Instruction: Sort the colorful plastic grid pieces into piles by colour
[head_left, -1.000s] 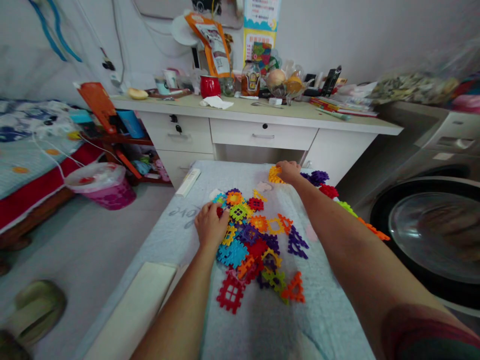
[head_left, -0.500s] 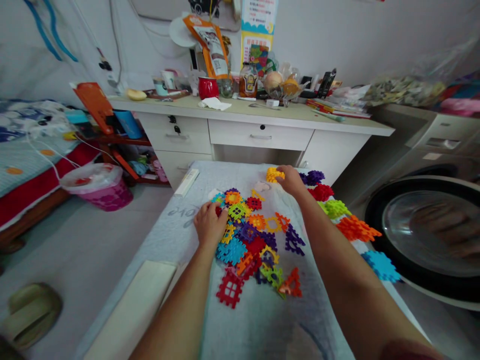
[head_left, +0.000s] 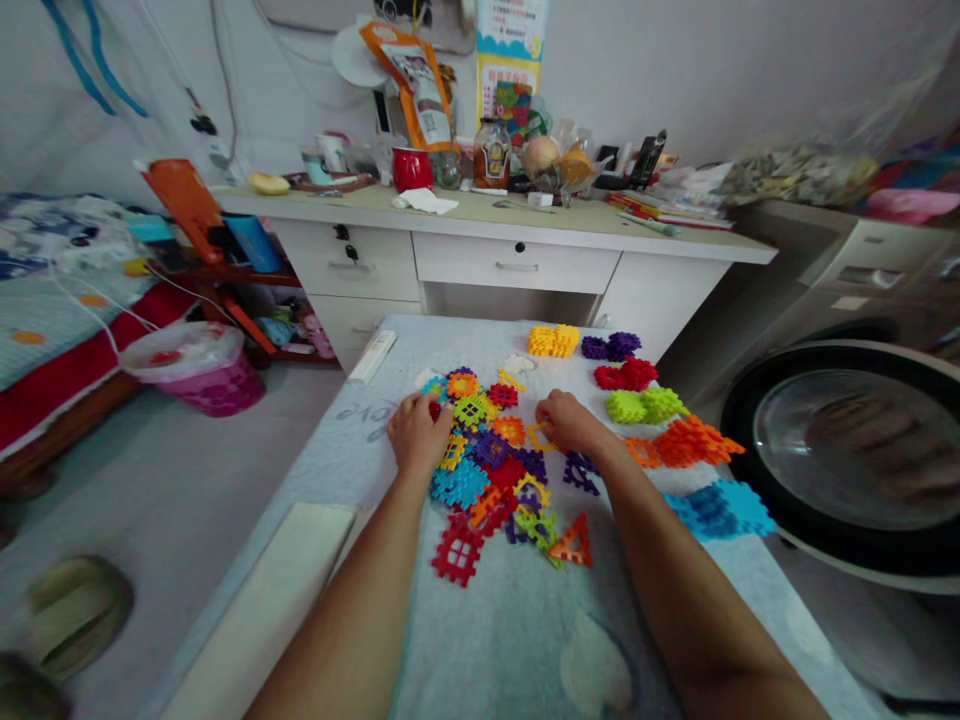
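A heap of mixed coloured plastic puzzle tiles [head_left: 502,470] lies in the middle of a cloth-covered table [head_left: 525,620]. My left hand [head_left: 417,436] rests curled on the heap's left edge, touching a red tile. My right hand [head_left: 564,420] is closed over a yellow triangle tile [head_left: 541,438] at the heap's right side. Sorted stacks line the right edge of the table: yellow [head_left: 553,341], purple [head_left: 610,347], red [head_left: 627,375], green [head_left: 645,406], orange [head_left: 686,443] and blue [head_left: 720,508]. A red square tile [head_left: 457,550] lies nearest to me.
A white desk [head_left: 517,250] crowded with cups, jars and papers stands beyond the table. A washing machine door [head_left: 847,460] is at the right. A pink bin [head_left: 196,368] and a bed [head_left: 52,310] are at the left. A white strip [head_left: 373,357] lies on the table's far left corner.
My right hand left the yellow stack at the far side and came back to the heap, closing on a yellow triangle tile. The view shifted right, showing more sorted stacks. My left hand stayed put.
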